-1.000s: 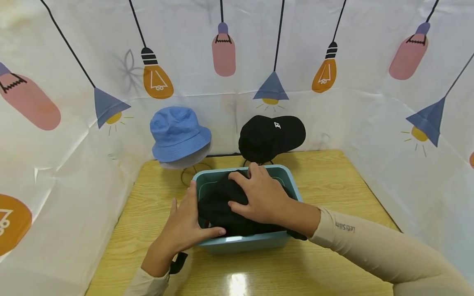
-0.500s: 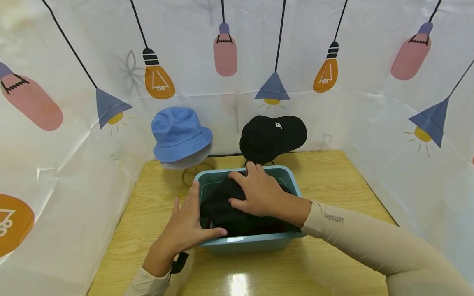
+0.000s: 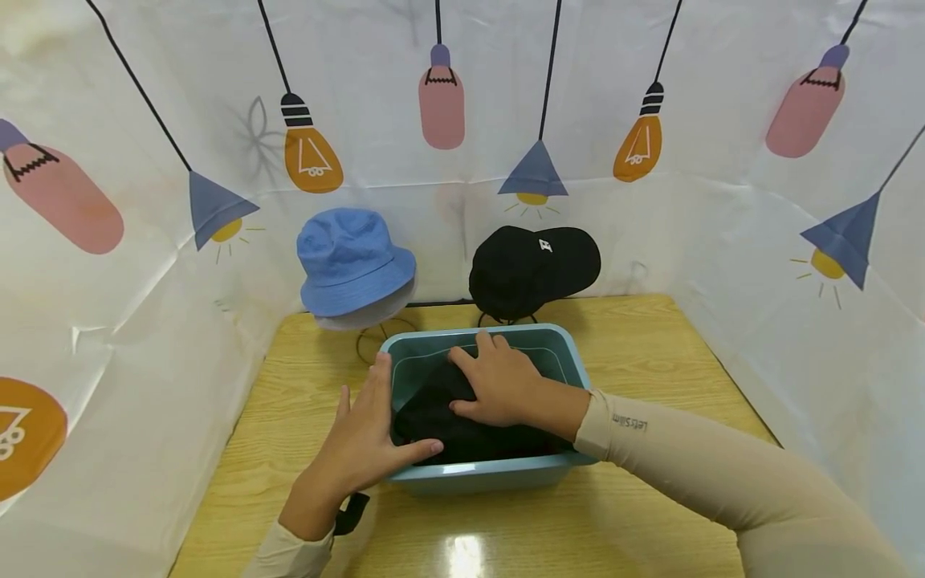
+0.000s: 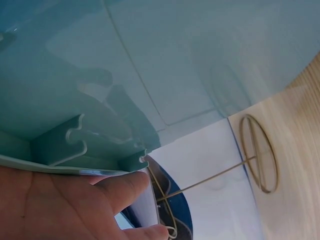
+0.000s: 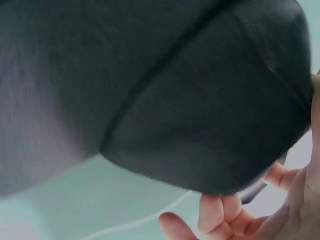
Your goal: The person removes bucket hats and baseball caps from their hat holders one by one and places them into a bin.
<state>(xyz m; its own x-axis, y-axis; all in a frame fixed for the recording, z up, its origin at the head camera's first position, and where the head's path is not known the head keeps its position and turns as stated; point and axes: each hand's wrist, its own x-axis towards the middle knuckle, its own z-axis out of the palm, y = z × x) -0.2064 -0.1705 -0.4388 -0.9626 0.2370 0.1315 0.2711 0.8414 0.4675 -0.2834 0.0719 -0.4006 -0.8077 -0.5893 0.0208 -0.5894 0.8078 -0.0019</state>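
Note:
A light blue plastic bin point(image 3: 477, 479) stands on the table, with a black fabric hat point(image 3: 441, 401) inside it. My right hand point(image 3: 506, 385) reaches into the bin and grips the hat, thumb and fingers spread over its top. Dark seamed cloth of the hat point(image 5: 200, 110) fills most of the right wrist view, with fingers point(image 5: 212, 215) at its edge. My left hand point(image 3: 368, 433) rests against the bin's near left corner, its fingers straight along the left side and its thumb at the near rim. The left wrist view shows the palm point(image 4: 60, 207) along the bin's rim.
Behind the bin, a blue bucket hat point(image 3: 350, 261) and a black baseball cap point(image 3: 520, 269) sit on wire stands. The bin's back edge is close to the cap's stand. White printed sheeting point(image 3: 694, 225) walls the wooden table point(image 3: 636, 353).
My right hand has moved slightly left and lower into the bin with the black hat. A dark part that hung over the near right rim is no longer visible there. My left hand stays put.

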